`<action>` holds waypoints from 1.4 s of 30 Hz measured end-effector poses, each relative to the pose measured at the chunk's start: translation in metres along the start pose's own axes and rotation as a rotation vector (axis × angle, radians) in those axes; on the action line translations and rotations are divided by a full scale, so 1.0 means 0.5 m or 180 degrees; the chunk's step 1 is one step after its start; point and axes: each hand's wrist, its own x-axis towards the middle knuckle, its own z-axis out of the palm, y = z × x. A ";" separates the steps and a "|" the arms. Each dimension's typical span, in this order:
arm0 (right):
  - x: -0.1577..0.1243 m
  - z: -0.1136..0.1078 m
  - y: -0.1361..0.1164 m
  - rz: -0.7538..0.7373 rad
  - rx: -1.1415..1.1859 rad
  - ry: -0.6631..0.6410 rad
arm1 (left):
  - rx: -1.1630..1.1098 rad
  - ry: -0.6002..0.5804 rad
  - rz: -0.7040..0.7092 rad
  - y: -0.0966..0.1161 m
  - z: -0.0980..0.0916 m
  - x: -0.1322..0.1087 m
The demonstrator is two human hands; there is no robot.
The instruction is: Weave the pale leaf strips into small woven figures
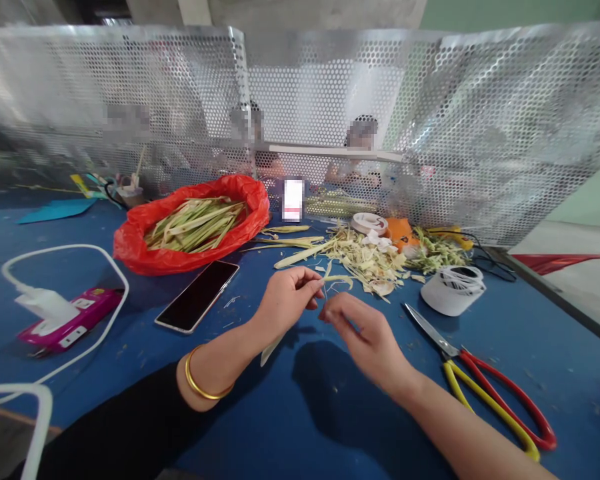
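Over the middle of the blue table, my left hand (pixel 286 299) pinches a pale green leaf strip (pixel 341 278). One end of the strip curls out past the fingertips, and a pale piece (pixel 271 351) hangs below the palm. Close by on the right, my right hand (pixel 363 328) is closed, thumb against fingers. A thin light strand seems to run between the two sets of fingertips, but what the right fingers hold is too small to make out. Scissors (pixel 447 350) with red and yellow handles lie partly open, to the right of my right hand.
A red plastic bag (pixel 130 243) holds several long leaf strips (pixel 200 223). Leaf scraps (pixel 367 257) lie heaped by a tape roll (pixel 369 223). Nearby are a white roll (pixel 453 291), a phone (pixel 197 297) and a magenta power strip (pixel 73 320). People sit behind the perforated metal screen (pixel 320 87).
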 end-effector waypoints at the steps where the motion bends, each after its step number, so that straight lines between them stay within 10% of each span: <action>1: -0.004 0.003 -0.007 -0.0289 -0.0391 -0.0136 | 0.0097 -0.0001 0.0070 -0.002 -0.001 0.000; 9: -0.010 -0.005 -0.026 -0.0737 -0.0534 -0.0062 | 0.0804 -0.0147 0.0425 -0.011 -0.004 0.004; 15: 0.012 -0.050 -0.021 0.0395 0.0552 0.0515 | 0.0670 -0.1279 0.0011 0.002 0.001 -0.012; 21: 0.029 -0.091 0.010 0.1840 0.2653 -0.0213 | -0.0177 -0.2119 -0.0422 0.025 0.005 -0.038; 26: 0.031 -0.068 0.035 0.2249 0.3238 0.0193 | -0.1105 -0.1087 -0.0619 0.028 0.011 -0.031; 31: 0.019 -0.019 0.024 0.1542 0.2358 0.0551 | -0.0937 -0.0057 -0.0742 0.012 0.016 -0.015; 38: -0.010 0.005 -0.012 -0.0324 -0.0260 0.0084 | -0.0445 0.0039 -0.0287 -0.011 0.019 -0.011; 42: -0.010 -0.002 -0.011 -0.0307 -0.0405 0.0039 | -0.0649 -0.0004 -0.0434 -0.016 0.024 -0.011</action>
